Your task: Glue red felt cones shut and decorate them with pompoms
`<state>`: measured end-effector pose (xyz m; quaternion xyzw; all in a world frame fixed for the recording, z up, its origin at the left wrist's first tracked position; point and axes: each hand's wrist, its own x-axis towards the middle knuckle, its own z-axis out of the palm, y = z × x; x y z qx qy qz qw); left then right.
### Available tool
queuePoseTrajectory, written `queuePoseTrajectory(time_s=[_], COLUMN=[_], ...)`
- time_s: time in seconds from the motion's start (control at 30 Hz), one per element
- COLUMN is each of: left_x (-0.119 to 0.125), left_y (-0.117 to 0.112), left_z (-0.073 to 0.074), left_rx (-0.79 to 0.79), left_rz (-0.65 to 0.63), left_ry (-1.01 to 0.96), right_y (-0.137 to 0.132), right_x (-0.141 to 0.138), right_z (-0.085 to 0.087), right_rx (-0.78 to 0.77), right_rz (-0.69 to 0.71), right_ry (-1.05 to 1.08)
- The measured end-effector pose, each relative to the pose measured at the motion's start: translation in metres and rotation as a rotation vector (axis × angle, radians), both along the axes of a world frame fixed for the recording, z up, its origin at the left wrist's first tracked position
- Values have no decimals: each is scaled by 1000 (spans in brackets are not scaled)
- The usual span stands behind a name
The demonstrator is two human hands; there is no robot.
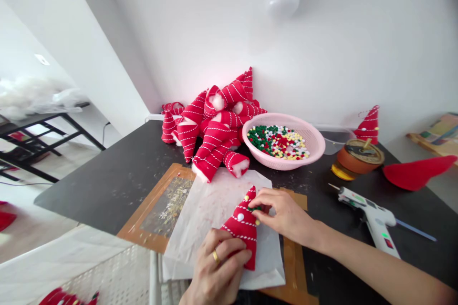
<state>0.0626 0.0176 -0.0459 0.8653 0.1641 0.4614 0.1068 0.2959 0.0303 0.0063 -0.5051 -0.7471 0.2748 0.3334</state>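
A red felt cone (pixel 239 229) with white twisted cord lies on white paper (pixel 189 228), its tip pointing away from me. My left hand (pixel 218 262), a ring on one finger, is closed over the cone's lower left side. With thumb and fingertips my right hand (pixel 282 209) pinches a dark green pom-pom (pixel 255 208) against the cone's upper right side. A white pom-pom (pixel 240 217) and a small yellow pom-pom (pixel 246 198) sit on the cone. My left fingers hide part of its base.
Stuffed red cones (pixel 214 128) are heaped at the back. Beside them stands a pink basket (pixel 286 164) of coloured pom-poms. To the right are a glue gun (pixel 372 214), a brown jar (pixel 358 159), a red felt piece (pixel 418 172) and a decorated cone (pixel 368 126).
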Motion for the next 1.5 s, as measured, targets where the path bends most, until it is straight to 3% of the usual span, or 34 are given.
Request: queuePoseTrajectory(time_s=[0.23,0.4,0.73,0.93,1.27,1.5], left_x=[-1,-1,-2,-1,0,1], left_y=[1,4,9,8,8,8], left_z=[-1,-2,-8,-2,-6,-4], left_rx=[33,90,145,102,108,117], left_rz=[-34,-61,-61,-61,-40,-31], left_ry=[17,51,69,58,28,24], right_y=[-2,14,46,38,27,22], right_x=[15,31,18,24,30,28], right_z=[15,22,6,2,-8,-16], right_rx=[-60,-56,150,161,190,130], right_rz=[39,-75,16,98,173,97], right_ry=[-26,37,-181,-287,-410,-355])
